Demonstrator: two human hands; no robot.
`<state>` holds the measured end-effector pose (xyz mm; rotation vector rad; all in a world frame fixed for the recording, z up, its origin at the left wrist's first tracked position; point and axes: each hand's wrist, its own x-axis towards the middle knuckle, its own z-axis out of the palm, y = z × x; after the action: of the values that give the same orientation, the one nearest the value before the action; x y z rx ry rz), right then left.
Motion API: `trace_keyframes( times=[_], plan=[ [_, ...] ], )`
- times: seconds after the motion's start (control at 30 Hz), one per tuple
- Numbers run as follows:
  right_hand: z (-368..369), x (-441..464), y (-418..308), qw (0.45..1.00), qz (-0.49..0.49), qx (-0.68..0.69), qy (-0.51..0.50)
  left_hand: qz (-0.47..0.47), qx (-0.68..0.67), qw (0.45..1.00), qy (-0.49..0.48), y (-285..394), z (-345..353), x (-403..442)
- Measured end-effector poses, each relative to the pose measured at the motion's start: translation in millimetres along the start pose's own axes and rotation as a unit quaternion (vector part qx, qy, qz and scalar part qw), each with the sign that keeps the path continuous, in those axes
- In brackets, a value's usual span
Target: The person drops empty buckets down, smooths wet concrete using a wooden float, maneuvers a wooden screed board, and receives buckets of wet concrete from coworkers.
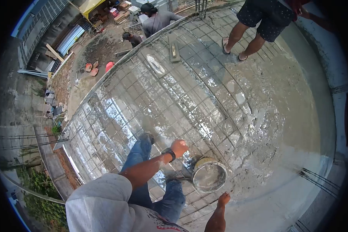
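My left hand (179,148), with a dark watch on the wrist, is closed in a fist above the wire mesh. Nothing shows sticking out of it. A round bucket (197,166), its mouth towards me and grey wet residue inside, sits between my two hands. Close to the bucket's lower right rim is my right hand (224,198), its fingers also curled shut with no object visible. A small gap shows between each hand and the bucket. Both of my jeans-covered legs stand on the mesh, left of the bucket.
Steel mesh (143,92) covers the slab; wet concrete (274,112) lies to its right. A float with a handle (174,53) lies near the far edge. A person in shorts (264,17) stands at upper right. Other people work below the edge. Rebar ends (319,179) project at right.
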<state>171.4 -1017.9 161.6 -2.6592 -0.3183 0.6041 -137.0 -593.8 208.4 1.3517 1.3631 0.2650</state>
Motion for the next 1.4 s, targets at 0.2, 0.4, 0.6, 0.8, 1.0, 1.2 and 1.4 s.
trace_keyframes(
  times=[0.2,0.4,0.6,0.8,1.0,1.2,1.4],
  plan=[
    [122,-16,-129,0.941,-0.066,-0.278,-0.184,-0.164,0.080,0.978,0.102,-144,-260,86],
    [324,6,-500,0.933,-0.171,0.029,-0.315,-0.238,0.071,0.931,0.266,-254,-507,69],
    [417,30,-817,0.882,-0.227,0.085,-0.403,-0.387,0.114,0.884,0.236,-268,-550,10],
    [572,135,-899,0.907,-0.271,-0.113,-0.301,-0.402,-0.072,0.886,0.221,-244,-431,45],
    [744,215,-981,0.909,-0.298,-0.149,-0.250,-0.521,-0.287,0.763,0.253,-209,-335,111],
    [805,284,-997,0.881,-0.336,-0.001,-0.332,-0.512,-0.189,0.818,0.185,-195,-311,109],
    [636,256,-935,0.901,-0.370,-0.072,-0.216,-0.542,-0.271,0.774,0.184,-165,-386,138]
  ],
)
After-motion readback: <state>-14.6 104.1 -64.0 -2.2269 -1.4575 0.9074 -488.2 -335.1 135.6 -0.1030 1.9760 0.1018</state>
